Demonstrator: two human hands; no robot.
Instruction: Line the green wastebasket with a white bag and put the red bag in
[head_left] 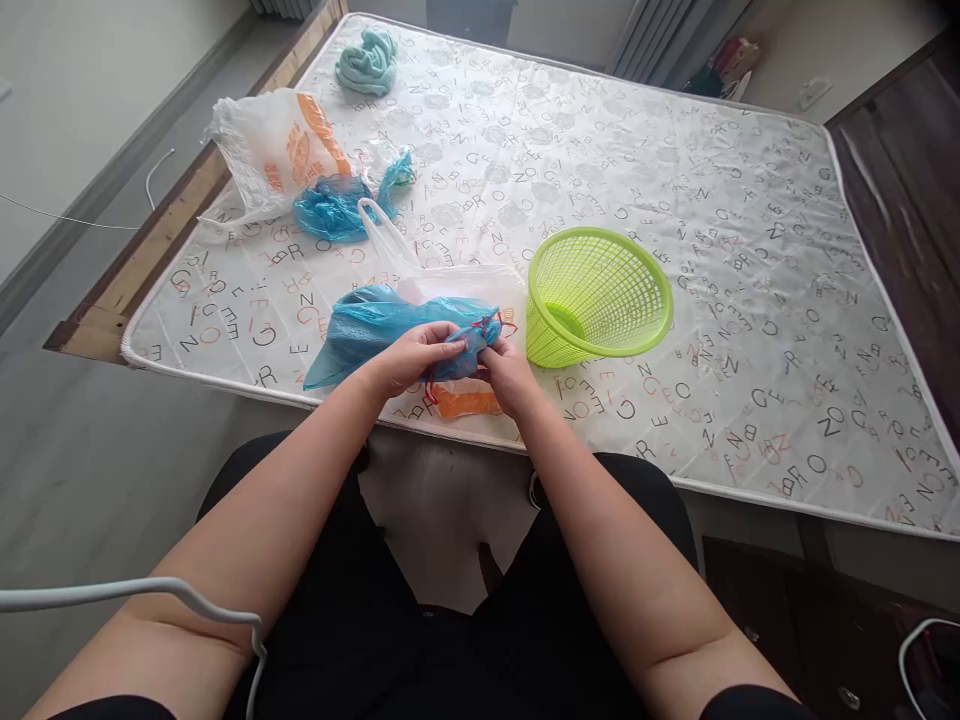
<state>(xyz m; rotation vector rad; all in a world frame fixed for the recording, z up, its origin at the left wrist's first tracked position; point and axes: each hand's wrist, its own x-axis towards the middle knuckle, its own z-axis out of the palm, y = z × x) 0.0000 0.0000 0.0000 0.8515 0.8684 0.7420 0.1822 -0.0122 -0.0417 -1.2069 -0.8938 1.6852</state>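
Nearest me, a white cable [150, 590] crosses my left forearm. Past it, my left hand [409, 357] and right hand [508, 372] meet at the near edge of the mattress [750, 250], both pinching the bunched end of the blue plastic bag [367, 330], whose body trails away to the left of my hands. Under it lies a white bag [465, 285] with orange print. Just right of the blue plastic bag sits a green basket [596, 295], tipped on its side. Farther back left lie a white-and-orange bag [281, 150] and a second blue bag [334, 205]; beyond them, a teal cloth [367, 60].
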